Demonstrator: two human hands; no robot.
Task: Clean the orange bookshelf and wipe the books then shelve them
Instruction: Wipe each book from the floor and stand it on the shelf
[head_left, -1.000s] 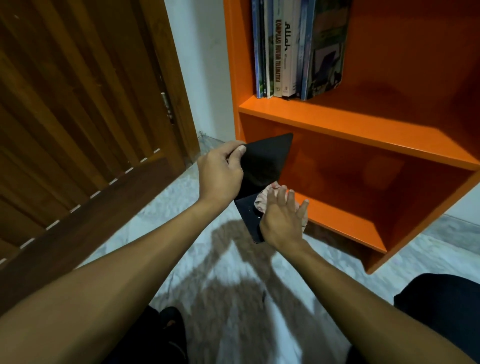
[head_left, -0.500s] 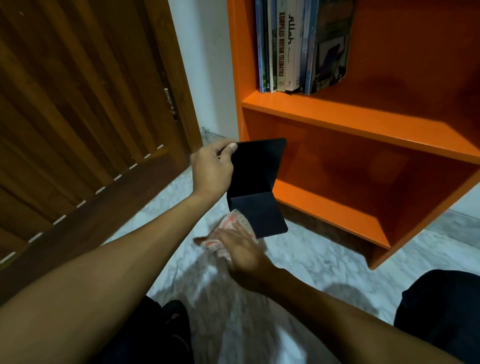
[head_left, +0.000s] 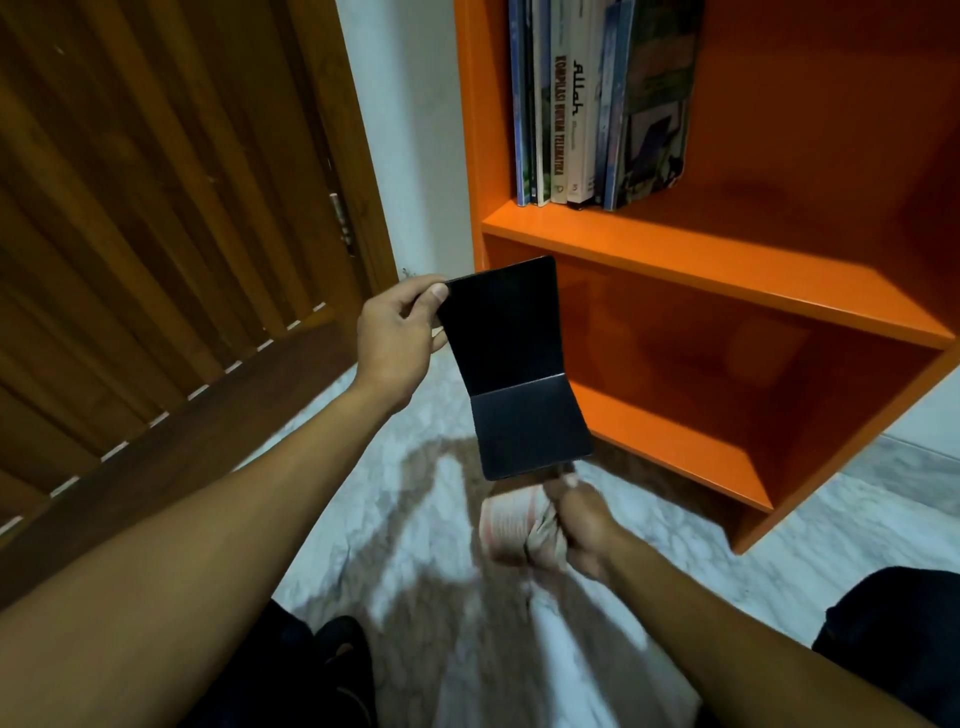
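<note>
Pinches the black bent bookend (head_left: 511, 364) by its top corner in the left hand (head_left: 397, 332), out before the orange bookshelf (head_left: 727, 270) – faces bared for wiping – right hand (head_left: 582, 525) clenched, seemingly mid-stroke, on the blurred cloth (head_left: 511, 525) just beneath.

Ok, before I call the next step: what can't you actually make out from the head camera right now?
- Cloth in the right hand: motion-blurred, pattern unreadable.
- Right fingertips: hidden behind the black bookend edge and blur.
- Books on the upper shelf: tops cut off by the frame's top edge.
- Bookshelf: right side runs out of frame.
- Dust on the bookend: too dark to judge.
</note>
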